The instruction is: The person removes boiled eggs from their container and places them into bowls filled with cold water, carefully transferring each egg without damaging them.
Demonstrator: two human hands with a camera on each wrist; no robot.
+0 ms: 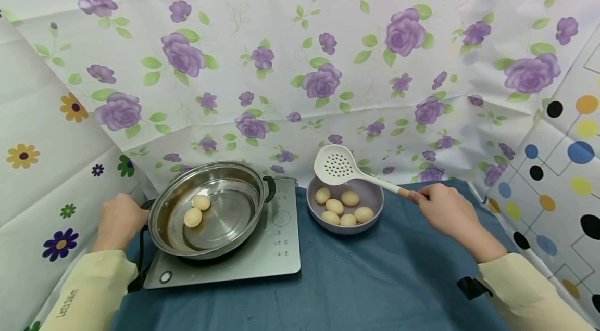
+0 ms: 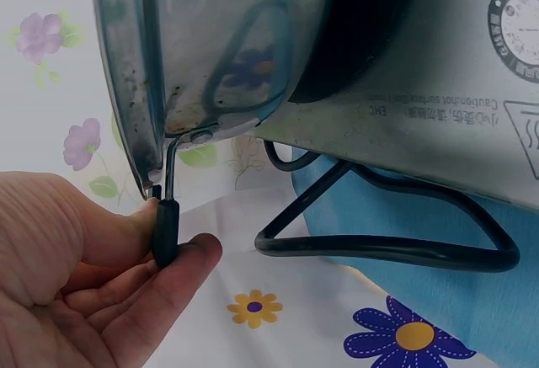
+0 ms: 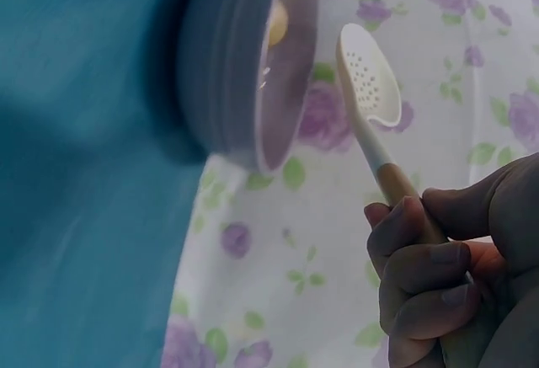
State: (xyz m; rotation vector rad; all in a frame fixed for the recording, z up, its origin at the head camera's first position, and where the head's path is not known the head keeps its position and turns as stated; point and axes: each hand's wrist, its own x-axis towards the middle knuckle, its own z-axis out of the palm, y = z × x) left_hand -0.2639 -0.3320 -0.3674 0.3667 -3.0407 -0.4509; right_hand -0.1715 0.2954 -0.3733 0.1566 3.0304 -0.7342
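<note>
On the left, my left hand [image 1: 119, 219] holds the black side handle [image 2: 167, 233] of a wide steel pot [image 1: 229, 216], pinching it between thumb and fingers in the left wrist view. Two eggs [image 1: 192, 217] lie together inside the pot. My right hand [image 1: 447, 211] grips the wooden handle of a white slotted skimmer [image 1: 335, 164], fingers wrapped round it in the right wrist view. Nothing lies on the skimmer's perforated head, which is raised over the back rim of a purple-grey bowl [image 1: 375, 193]. Several eggs [image 1: 350, 198] sit in that bowl.
Beneath the pot is a silver induction cooker [image 1: 291, 242], with a black wire stand or cord-like frame [image 2: 387, 246] at its left edge. A blue cloth [image 1: 342, 289] covers the table. Flowered sheeting [image 1: 281, 60] hangs close behind, and patterned sheets close both sides.
</note>
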